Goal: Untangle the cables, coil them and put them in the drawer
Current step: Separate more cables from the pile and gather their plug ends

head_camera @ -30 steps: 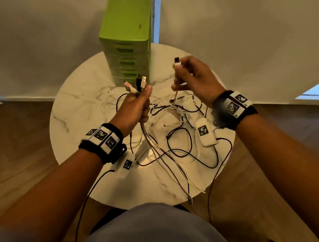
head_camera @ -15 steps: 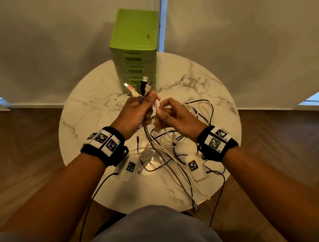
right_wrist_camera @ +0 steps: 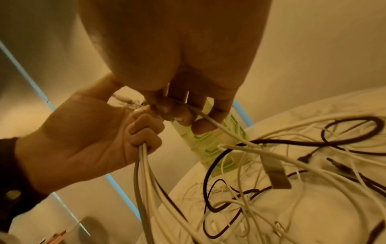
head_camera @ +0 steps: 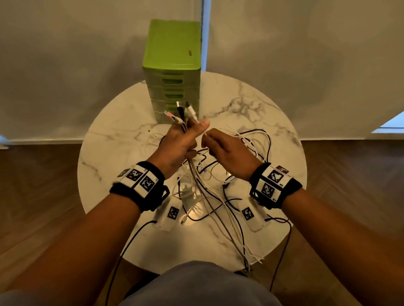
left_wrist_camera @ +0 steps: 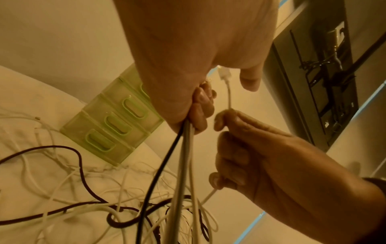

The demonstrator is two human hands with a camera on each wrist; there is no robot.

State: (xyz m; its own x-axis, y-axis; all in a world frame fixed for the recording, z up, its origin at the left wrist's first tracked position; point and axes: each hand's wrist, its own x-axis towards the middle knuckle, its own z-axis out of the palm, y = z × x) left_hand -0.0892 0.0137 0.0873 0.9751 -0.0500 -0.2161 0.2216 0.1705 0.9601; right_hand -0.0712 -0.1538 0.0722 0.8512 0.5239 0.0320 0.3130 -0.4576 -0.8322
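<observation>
My left hand (head_camera: 183, 143) grips a bundle of cable ends (head_camera: 183, 113), white, black and pink plugs sticking up above the fist; the cords (left_wrist_camera: 183, 165) hang down from it to the table. Right beside it, my right hand (head_camera: 217, 148) pinches a thin white cable (left_wrist_camera: 229, 97) just below its plug, the cord passing through the curled fingers (right_wrist_camera: 179, 113). A tangle of white and black cables (head_camera: 241, 148) lies on the round marble table (head_camera: 124, 147). The green drawer unit (head_camera: 174, 67) stands at the table's far edge, all drawers closed.
Two white tagged boxes (head_camera: 170, 214) (head_camera: 252, 215) lie on the table near my wrists, with black leads running off the front edge. Some cords (head_camera: 243, 249) dangle over the near rim above my lap. Wood floor surrounds the table; a wall is behind.
My right hand came down from a raised position with a cable end and moved left, close to the left hand. The left hand kept its grip on the bundle.
</observation>
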